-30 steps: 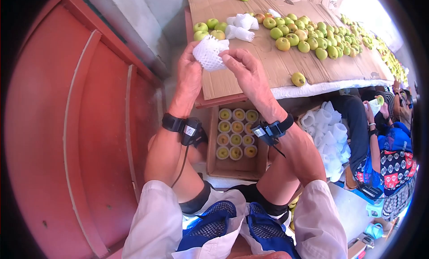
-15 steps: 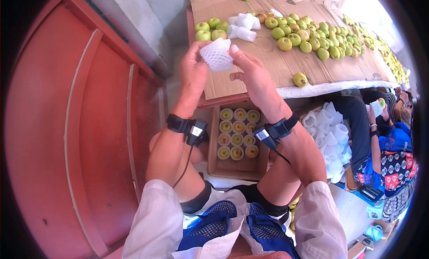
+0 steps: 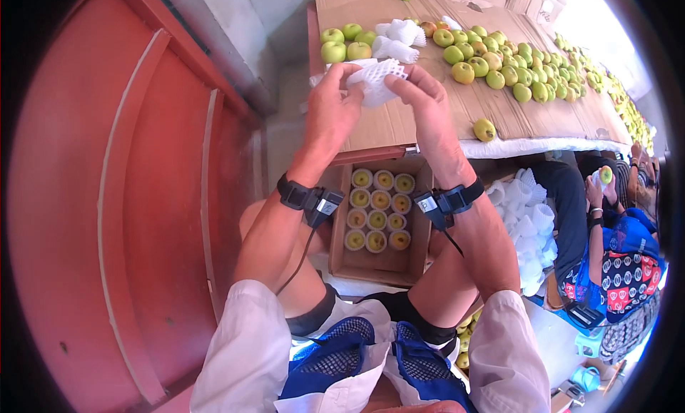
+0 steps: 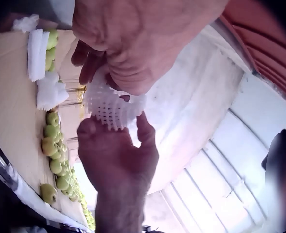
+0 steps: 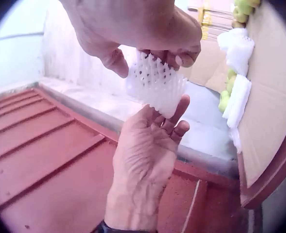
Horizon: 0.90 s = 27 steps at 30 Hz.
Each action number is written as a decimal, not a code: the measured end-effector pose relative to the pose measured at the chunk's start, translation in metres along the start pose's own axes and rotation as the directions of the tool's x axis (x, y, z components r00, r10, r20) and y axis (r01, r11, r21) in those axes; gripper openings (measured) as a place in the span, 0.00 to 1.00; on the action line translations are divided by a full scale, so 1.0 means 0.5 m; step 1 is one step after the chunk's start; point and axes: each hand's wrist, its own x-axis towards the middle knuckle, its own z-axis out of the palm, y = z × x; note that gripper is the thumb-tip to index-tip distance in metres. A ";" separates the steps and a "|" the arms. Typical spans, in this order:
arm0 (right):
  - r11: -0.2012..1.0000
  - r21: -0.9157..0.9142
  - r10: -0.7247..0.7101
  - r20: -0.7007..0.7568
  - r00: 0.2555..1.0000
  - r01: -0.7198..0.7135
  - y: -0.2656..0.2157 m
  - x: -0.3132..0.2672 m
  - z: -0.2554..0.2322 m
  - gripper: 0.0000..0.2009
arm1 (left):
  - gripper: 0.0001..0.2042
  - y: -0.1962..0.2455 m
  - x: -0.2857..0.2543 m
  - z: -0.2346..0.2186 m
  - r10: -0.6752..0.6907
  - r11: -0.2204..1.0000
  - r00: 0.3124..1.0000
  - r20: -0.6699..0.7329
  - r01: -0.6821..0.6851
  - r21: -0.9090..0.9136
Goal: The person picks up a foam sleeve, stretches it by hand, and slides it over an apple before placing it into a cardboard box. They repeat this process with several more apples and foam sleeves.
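A white foam net sleeve (image 3: pixel 378 81) is held up between both hands, over the near left corner of the cardboard-covered table (image 3: pixel 382 131). My left hand (image 3: pixel 334 113) grips its closed-looking left end with thumb and fingers. My right hand (image 3: pixel 428 106) pinches the sleeve's toothed edge on the other side. In the left wrist view the sleeve (image 4: pixel 111 107) bulges between the two hands; whatever is inside it is hidden. Just beyond the hands are a few green apples (image 3: pixel 333 52) and other white foam sleeves (image 3: pixel 396 51).
Many green apples (image 3: pixel 524 70) spread across the table, with one apple (image 3: pixel 484 130) near its front edge. Below, a cardboard box (image 3: pixel 378 263) holds rows of sleeved apples. Loose foam sleeves (image 3: pixel 524 220) pile up at right, near another seated person (image 3: pixel 621 256). A red door (image 3: pixel 135 220) stands left.
Both hands have shifted slightly right with the sleeve. The right hand's fingers, spread apart half a second ago, have come back onto the sleeve's edge.
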 end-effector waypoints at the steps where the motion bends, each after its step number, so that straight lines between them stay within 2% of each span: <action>1: 0.997 0.060 0.050 0.021 0.999 -0.051 0.005 0.005 -0.006 0.08 | 0.12 0.002 -0.002 0.000 0.007 1.000 1.000 0.017 -0.007 -0.022; 4: 0.964 0.189 0.173 0.080 0.982 -0.185 0.021 0.021 -0.024 0.08 | 0.14 -0.028 0.005 0.010 0.041 0.976 0.997 0.065 -0.026 -0.216; 7: 0.928 0.256 0.251 0.100 0.963 -0.269 0.024 0.025 -0.027 0.09 | 0.18 -0.032 0.013 0.003 -0.123 0.903 0.973 0.194 0.191 -0.385; 10: 0.887 0.331 0.292 0.142 0.946 -0.323 0.038 0.033 -0.037 0.10 | 0.21 -0.024 0.011 -0.006 -0.187 0.683 0.907 0.377 0.396 -0.614; 12: 0.862 0.361 0.290 0.221 0.931 -0.355 0.046 0.041 -0.050 0.11 | 0.21 -0.009 0.009 -0.017 -0.136 0.633 0.883 0.449 0.426 -0.646; 13: 0.852 0.376 0.309 0.199 0.930 -0.364 0.049 0.040 -0.058 0.10 | 0.21 -0.006 0.008 -0.020 -0.108 0.607 0.868 0.485 0.444 -0.659; 15: 0.832 0.406 0.343 0.156 0.926 -0.377 0.037 0.037 -0.049 0.10 | 0.22 -0.013 0.009 -0.027 -0.126 0.557 0.862 0.490 0.471 -0.685; 18: 0.831 0.412 0.325 0.190 0.927 -0.375 0.030 0.033 -0.041 0.10 | 0.23 -0.020 0.010 -0.039 -0.146 0.435 0.839 0.525 0.531 -0.727; 19: 0.844 0.389 0.306 0.218 0.927 -0.370 0.034 0.035 -0.042 0.10 | 0.24 -0.020 0.013 -0.038 -0.144 0.383 0.825 0.546 0.555 -0.738; 22: 0.846 0.380 0.181 0.457 0.871 -0.375 0.067 0.058 -0.085 0.19 | 0.24 -0.020 0.014 -0.042 -0.156 0.350 0.818 0.554 0.570 -0.743; 23: 0.875 0.328 0.222 0.384 0.896 -0.357 0.046 0.047 -0.067 0.18 | 0.22 -0.028 0.016 -0.046 -0.129 0.342 0.801 0.584 0.589 -0.732; 26: 0.886 0.307 0.233 0.351 0.907 -0.347 0.034 0.043 -0.062 0.18 | 0.21 -0.029 0.015 -0.049 -0.107 0.303 0.777 0.620 0.619 -0.725; 27: 0.879 0.315 0.222 0.395 0.891 -0.358 0.037 0.048 -0.067 0.18 | 0.20 -0.020 0.012 -0.046 -0.128 0.320 0.778 0.615 0.619 -0.717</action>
